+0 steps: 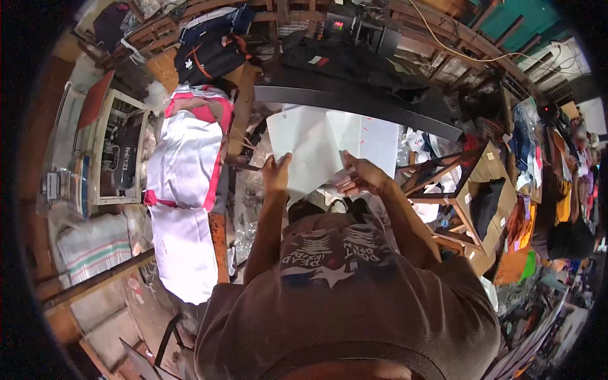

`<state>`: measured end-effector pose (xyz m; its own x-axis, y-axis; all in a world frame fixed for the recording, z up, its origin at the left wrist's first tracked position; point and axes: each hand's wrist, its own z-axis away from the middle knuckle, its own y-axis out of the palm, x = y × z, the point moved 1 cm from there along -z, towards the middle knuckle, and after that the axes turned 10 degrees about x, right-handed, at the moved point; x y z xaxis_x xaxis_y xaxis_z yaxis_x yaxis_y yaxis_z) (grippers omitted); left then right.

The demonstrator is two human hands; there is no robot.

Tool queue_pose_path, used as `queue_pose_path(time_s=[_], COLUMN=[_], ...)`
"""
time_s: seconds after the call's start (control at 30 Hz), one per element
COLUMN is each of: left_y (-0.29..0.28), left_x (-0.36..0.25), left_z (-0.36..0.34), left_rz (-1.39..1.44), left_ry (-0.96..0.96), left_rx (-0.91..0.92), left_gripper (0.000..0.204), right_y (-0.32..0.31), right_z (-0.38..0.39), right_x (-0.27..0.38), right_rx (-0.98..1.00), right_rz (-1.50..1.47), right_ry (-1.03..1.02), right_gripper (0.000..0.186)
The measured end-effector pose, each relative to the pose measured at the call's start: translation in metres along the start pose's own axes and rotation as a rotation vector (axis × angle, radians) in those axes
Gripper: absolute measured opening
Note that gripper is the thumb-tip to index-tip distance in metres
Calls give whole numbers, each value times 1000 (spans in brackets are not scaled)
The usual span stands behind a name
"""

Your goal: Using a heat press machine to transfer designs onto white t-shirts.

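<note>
A pale, translucent sheet (303,142) hangs bent in front of me, its far edge close to a dark flat board (354,104). My left hand (277,172) is closed on the sheet's near left edge, thumb on top. On the other side my right hand (362,176) has its thumb and fingers closed at the sheet's near right part; those fingers are slightly blurred. To the right of the fold lies a whitish sheet (380,140) with small red marks along it. Whether the two are one piece, I cannot tell.
Beyond the board lies a black garment (348,60), with a lit red display (339,25) behind it. White and pink fabric (187,158) is stacked at left, near a framed machine (119,149). A wooden stand (478,202) stands right, with hanging clothes (525,152) farther off.
</note>
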<state>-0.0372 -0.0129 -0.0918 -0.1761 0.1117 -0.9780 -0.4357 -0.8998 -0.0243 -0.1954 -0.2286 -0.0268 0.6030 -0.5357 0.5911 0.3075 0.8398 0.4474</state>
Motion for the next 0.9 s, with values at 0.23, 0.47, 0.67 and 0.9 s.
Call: queue_pose_path(time_s=[0.23,0.47,0.67,0.9], left_y=[22,25,75,95], left_x=[-60,-28,-8,9], left_z=[37,51,59,67], left_rz=[368,194,187,256], left_ry=[-5,-224,-345,-410], left_rx=[-16,-14,66,-23], left_gripper=[36,26,27,29], right_y=[35,-82,-159,-84], right_z=[-20,-86,-92,-39], right_x=[10,13,53,45], right_rx=[76,-368,-575,-986], right_rz=[-688,-215,362,1482], right_ry=[-413,-857,-1011,-837], right_gripper=[53,36,44,64])
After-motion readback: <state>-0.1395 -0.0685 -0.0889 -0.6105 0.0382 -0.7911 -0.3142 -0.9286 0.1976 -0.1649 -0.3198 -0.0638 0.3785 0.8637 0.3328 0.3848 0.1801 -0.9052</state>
